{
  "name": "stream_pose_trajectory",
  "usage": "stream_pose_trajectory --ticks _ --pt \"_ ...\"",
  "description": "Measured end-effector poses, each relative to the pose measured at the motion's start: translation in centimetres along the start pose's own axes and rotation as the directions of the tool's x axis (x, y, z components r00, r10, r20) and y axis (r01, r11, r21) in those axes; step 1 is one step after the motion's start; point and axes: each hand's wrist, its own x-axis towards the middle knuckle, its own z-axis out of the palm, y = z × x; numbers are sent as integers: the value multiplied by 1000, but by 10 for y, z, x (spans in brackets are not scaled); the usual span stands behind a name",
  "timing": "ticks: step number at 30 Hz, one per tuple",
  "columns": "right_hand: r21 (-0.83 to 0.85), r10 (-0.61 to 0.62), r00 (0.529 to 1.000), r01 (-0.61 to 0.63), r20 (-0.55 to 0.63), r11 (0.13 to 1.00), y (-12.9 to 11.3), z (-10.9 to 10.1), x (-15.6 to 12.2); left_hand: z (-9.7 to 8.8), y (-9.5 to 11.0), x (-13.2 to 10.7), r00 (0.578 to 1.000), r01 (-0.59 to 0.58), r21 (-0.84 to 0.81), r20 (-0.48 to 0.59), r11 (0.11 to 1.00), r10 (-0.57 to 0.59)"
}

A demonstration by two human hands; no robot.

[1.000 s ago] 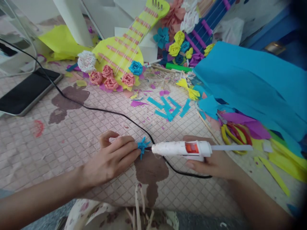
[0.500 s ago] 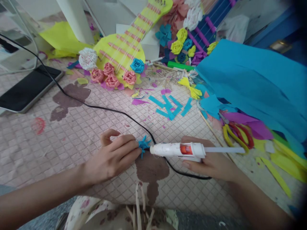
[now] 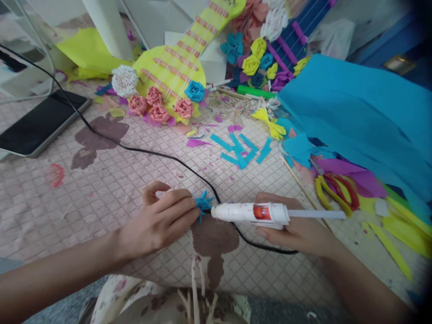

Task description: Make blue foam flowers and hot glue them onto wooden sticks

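Observation:
In the head view, my left hand pinches a small blue paper flower with thin pointed petals, its fingertips hiding part of it. My right hand is wrapped round a white hot glue gun, which lies sideways with its nozzle pointing left. The dark nozzle tip is at the flower; whether it touches cannot be made out. A translucent glue stick sticks out of the gun's rear. The gun's black cord runs across the patterned tablecloth.
Blue paper strips lie beyond my hands. A yellow paper guitar with paper roses stands behind them. On the right are scissors, a thin wooden stick and large blue paper. A phone rests at the left.
Both hands, the flower and the glue gun keep nearly the same place. The whole view has shifted slightly; the gun's nozzle still points at the flower.

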Motion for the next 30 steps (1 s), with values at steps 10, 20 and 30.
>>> stream_pose_trajectory --ticks 10,20,30 --pt "-9 29 999 -29 -14 1000 -1 2 3 -3 0 3 1000 0 12 14 1000 0" --pt "-34 -32 999 33 17 999 2 2 2 -12 2 11 998 13 36 55 999 -15" --pt "-31 -2 1000 2 19 1000 -1 2 3 -5 3 6 999 38 42 7 998 -39"
